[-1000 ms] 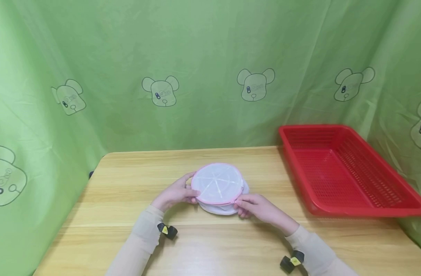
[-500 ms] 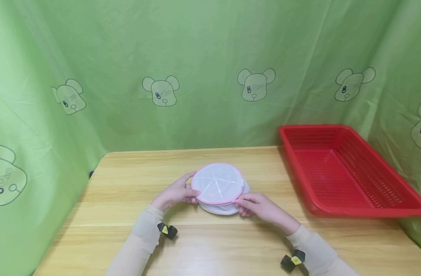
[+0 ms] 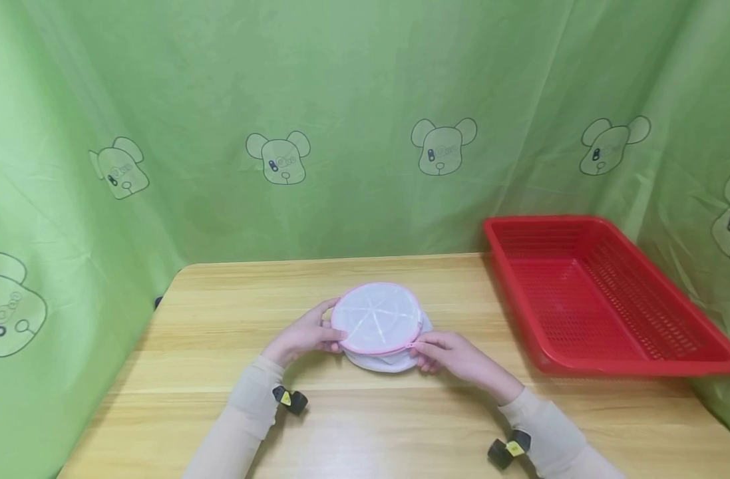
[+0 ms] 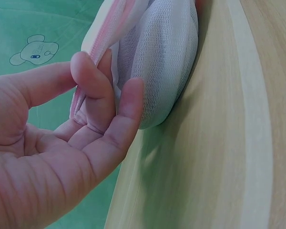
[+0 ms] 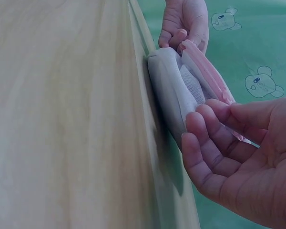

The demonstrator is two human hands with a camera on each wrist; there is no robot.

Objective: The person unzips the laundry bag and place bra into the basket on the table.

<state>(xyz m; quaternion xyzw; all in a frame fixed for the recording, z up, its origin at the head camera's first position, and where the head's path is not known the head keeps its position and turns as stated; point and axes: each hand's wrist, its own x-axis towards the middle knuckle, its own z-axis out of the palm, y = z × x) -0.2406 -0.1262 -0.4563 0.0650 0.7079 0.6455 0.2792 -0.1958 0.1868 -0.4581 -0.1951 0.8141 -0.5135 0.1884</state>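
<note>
Nearest: two pale beige sleeves point(image 3: 235, 416) are reaching in from the lower edge, each wrist carrying a small black device point(image 3: 291, 400) with a yellow mark.

Tabletop point(image 3: 365, 426): light wood grain, banded paler and darker, running crosswise; a soft glare is lying on its near middle, and its far left corner is showing rounded.

Right hand point(image 3: 454, 359): thumb and forefinger are pinching the small pink zipper pull point(image 3: 411, 345), remaining fingers curling beneath. Left hand point(image 3: 305, 336): thumb is pressing on the pink-trimmed edge, fingers bending underneath, so the rim is being pinched at its left.

Between the hands, a round white mesh bag point(image 3: 376, 313) is sitting on the wood around the middle of the table, pale strips crossing on its top like spokes. Its lower part is touching the surface and throwing a shadow there; the rim is standing a little proud of the body.

Farther right, a red slotted basket point(image 3: 640, 367) is standing well apart from the bag, slanting along the table's right side.

Farthest: green curtains point(image 3: 353, 66) are hanging behind and on both sides, creased, carrying outlined bear-like heads point(image 3: 440, 153).
</note>
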